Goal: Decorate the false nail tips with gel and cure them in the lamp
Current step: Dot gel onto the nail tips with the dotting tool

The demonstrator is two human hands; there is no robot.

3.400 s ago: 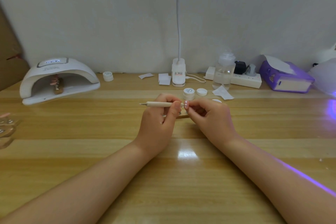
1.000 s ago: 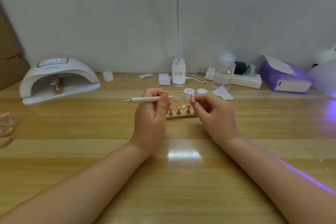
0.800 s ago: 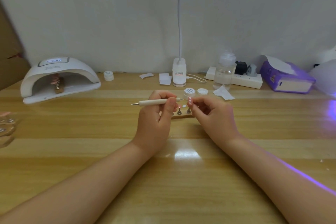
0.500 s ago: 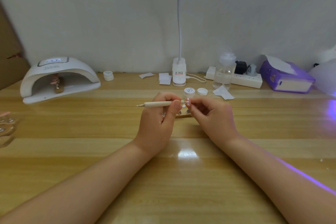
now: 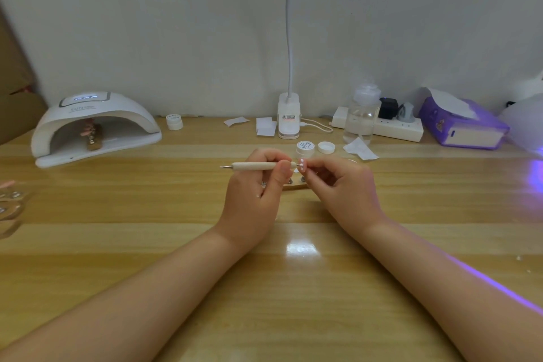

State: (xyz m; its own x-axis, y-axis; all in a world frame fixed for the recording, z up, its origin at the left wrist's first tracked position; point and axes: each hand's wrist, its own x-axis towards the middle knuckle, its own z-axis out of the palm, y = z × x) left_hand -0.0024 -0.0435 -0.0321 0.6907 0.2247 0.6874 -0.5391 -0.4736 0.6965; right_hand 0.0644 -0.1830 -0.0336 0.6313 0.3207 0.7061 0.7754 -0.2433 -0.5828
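Two bare forearms reach forward over the wooden table (image 5: 147,209), and the hands meet just past its middle. The left hand (image 5: 255,194) has its fingers curled round a dotting pen (image 5: 255,166), which lies almost level with its working end pointing right. The right hand (image 5: 343,188) pinches a pink false nail tip (image 5: 302,164) between thumb and fingertips, and the pen's end sits right at that tip. Just behind and below the hands, partly hidden by them, lies a small wooden holder strip (image 5: 295,186) with metal pegs.

Just beyond stand an open gel pot (image 5: 305,148) and its white lid (image 5: 326,147), side by side, with a scrap of white paper (image 5: 360,149) to their right. Farther back on the left, the white curing lamp (image 5: 94,126) holds another strip with nail tips inside. Near the wall are a second small pot (image 5: 174,121), a clip-on desk lamp (image 5: 289,119), a clear bottle (image 5: 362,114), a power strip (image 5: 390,129) and a purple tissue box (image 5: 461,126).
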